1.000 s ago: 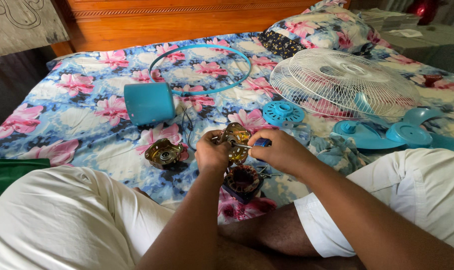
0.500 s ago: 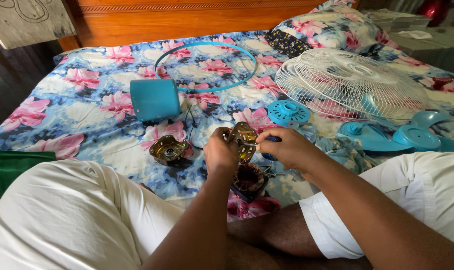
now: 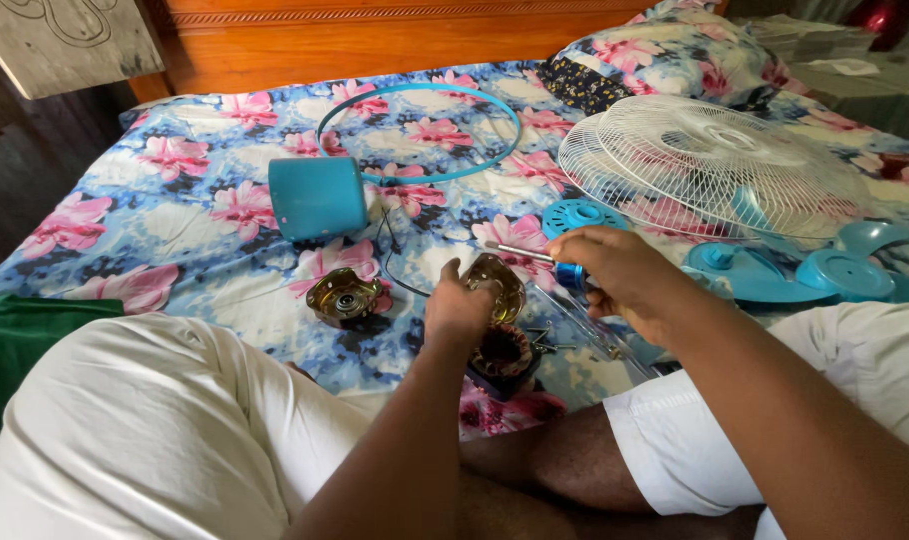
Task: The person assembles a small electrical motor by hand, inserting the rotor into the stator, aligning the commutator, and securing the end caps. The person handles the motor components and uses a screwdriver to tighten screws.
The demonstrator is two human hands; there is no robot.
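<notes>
left hand [image 3: 458, 312] has its fingers clamped round a brass-coloured round metal motor housing [image 3: 499, 284], held just above the dark copper-wound motor core [image 3: 503, 352] on the floral bedsheet [image 3: 175, 215]. right hand [image 3: 615, 275] fingers closed on a blue-handled screwdriver [image 3: 555, 266], shaft tip at the housing's edge. prob risk: tip slips off & jabs the left hand, since the part's held in air w/o support. small screws [image 3: 543, 340] lying loose on the soft sheet could roll into folds. second brass-coloured housing half [image 3: 346, 297] sits apart to the left, near a blue plastic motor cover [image 3: 317, 197]; white wire fan guard [image 3: 710, 165] well off to the right.
</notes>
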